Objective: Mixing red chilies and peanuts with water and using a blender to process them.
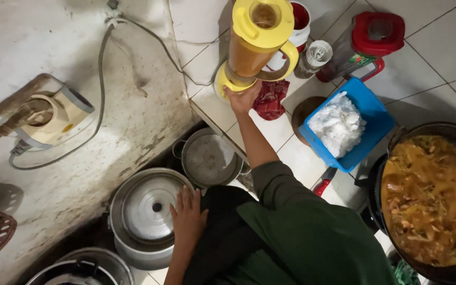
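My right hand (pixel 243 98) reaches forward and grips the base of a yellow blender (pixel 257 42), whose jug holds an orange liquid. The blender stands on the white tiled counter (pixel 201 21), with a red cloth (pixel 270 99) beside my hand. My left hand (pixel 188 217) lies flat with its fingers spread on the rim of a large metal pot (pixel 146 211) with a lid, low down on the left. Dark green sleeves cover both arms.
A blue tub (pixel 371 113) of white shreds sits right of the blender. A black wok (pixel 431 198) of orange-brown stew fills the right edge. A red-lidded jug (pixel 368 45), a small jar (pixel 315 57), another lidded pot (pixel 209 158), a red-handled knife (pixel 324 182) and a beige pump (pixel 54 116) are nearby.
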